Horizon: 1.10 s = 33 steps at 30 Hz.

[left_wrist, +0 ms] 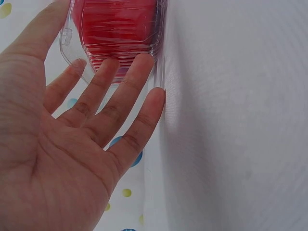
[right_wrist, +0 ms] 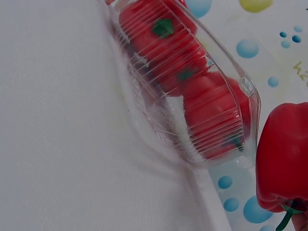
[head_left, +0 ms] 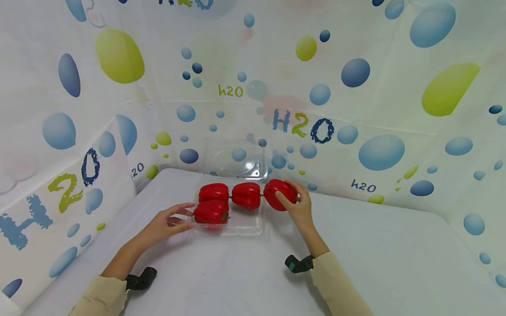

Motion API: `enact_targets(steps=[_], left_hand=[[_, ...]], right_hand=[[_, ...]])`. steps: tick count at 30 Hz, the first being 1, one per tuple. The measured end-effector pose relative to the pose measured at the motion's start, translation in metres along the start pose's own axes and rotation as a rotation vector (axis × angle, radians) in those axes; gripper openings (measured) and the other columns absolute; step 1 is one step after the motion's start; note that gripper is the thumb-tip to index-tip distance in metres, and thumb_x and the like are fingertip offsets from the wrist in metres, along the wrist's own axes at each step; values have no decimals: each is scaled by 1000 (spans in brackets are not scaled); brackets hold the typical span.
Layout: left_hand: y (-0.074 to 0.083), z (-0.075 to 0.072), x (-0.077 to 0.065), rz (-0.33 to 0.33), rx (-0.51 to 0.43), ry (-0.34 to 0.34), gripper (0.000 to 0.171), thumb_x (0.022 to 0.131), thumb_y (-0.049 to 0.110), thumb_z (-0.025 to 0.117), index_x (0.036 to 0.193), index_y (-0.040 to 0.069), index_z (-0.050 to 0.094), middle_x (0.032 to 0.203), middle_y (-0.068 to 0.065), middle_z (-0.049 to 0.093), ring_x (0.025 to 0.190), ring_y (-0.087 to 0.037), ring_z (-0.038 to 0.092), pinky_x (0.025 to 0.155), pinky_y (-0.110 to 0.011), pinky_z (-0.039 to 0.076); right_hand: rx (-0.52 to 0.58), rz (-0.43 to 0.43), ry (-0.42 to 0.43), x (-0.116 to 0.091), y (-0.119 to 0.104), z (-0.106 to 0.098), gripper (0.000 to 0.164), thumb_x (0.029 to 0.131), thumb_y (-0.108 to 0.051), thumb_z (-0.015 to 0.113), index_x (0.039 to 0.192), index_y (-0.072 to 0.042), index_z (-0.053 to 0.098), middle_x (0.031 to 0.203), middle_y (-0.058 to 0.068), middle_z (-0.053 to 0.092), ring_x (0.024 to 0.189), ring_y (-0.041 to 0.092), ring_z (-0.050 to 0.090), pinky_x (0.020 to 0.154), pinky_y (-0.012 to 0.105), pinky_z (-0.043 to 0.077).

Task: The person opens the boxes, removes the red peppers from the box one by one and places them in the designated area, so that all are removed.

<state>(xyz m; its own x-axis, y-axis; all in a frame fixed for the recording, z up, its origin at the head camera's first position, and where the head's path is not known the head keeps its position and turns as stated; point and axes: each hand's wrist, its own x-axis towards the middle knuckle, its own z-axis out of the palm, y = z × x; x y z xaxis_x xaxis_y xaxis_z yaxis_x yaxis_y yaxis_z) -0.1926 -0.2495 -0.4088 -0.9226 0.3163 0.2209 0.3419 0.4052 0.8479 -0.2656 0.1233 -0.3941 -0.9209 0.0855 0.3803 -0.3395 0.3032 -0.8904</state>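
A clear plastic clamshell box [head_left: 247, 222] stands on the table with its lid [head_left: 253, 164] raised at the back. Inside lie three red bell peppers: one at the back left [head_left: 213, 192], another in front of it [head_left: 211, 212] with a green stem, and a third [head_left: 246, 196] at the back right. My right hand [head_left: 301, 210] grips a fourth red bell pepper [right_wrist: 284, 154] by the box's right side, thumb and fingers around it. At the box's left wall is my left hand [left_wrist: 82, 139], its fingers spread and gently bent, fingertips right at the ribbed plastic.
A white cloth [head_left: 221, 276] covers the table. Behind and to the left hangs a white sheet [head_left: 221, 44] printed with blue and green drops and "H2O". Black wrist devices [head_left: 141, 278] sit on both forearms, beside the beige sleeves [head_left: 336, 285].
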Motion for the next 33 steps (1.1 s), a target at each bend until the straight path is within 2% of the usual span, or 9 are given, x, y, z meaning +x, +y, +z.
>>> enact_targets(steps=[7, 15, 33], left_hand=[[-3, 0, 0, 16, 5, -2, 59, 91, 13, 69, 141, -3, 43, 120, -27, 59, 98, -30, 68, 79, -28, 58], [-2, 0, 1, -22, 3, -4, 61, 91, 16, 69, 143, -1, 43, 122, -27, 58, 100, -32, 67, 80, -32, 58], [1, 0, 0, -5, 4, 2, 59, 91, 14, 69, 142, -1, 43, 121, -26, 59, 100, -34, 67, 80, -33, 58]], right_hand=[[3, 9, 1, 0, 2, -1, 53, 83, -20, 76, 132, -12, 58, 137, 13, 50, 124, 30, 45, 96, 51, 49], [-6, 22, 3, 1, 6, -2, 54, 83, -19, 76, 133, -12, 56, 138, 13, 49, 125, 30, 44, 96, 51, 50], [-13, 58, 14, 2, 12, -3, 56, 83, -19, 76, 134, -13, 56, 139, 11, 48, 125, 30, 44, 97, 51, 49]])
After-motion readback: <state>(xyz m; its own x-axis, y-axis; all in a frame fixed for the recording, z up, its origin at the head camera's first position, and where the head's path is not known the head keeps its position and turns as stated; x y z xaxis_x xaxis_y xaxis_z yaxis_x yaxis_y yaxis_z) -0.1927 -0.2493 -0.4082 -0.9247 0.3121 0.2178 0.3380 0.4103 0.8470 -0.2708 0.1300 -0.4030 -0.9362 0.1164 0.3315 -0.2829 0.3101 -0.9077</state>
